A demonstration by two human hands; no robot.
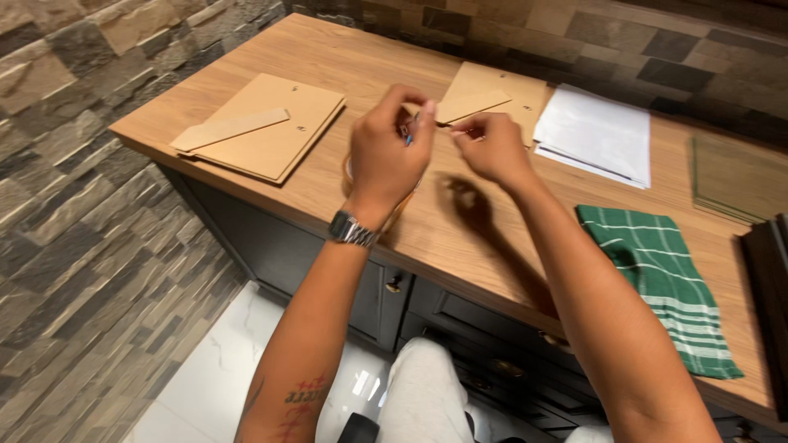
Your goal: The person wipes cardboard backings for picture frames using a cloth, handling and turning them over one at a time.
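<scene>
My left hand (387, 152) is raised above the wooden counter (345, 57), fingers curled around a roll of clear tape; a small blue part shows between thumb and fingers. My right hand (491, 146) is close beside it, fingertips pinched together near the tape's edge, seemingly on the tape's end. Behind the hands lies a brown frame backing board (513, 89) with a stand flap. A second brown backing board (271, 127) with its flap lies on the counter to the left.
A stack of white paper sheets (597, 131) lies right of the hands. A green checked cloth (665, 279) hangs near the counter's front edge. A glass pane (739, 176) and a dark frame (771, 271) sit far right. Dark drawers are below.
</scene>
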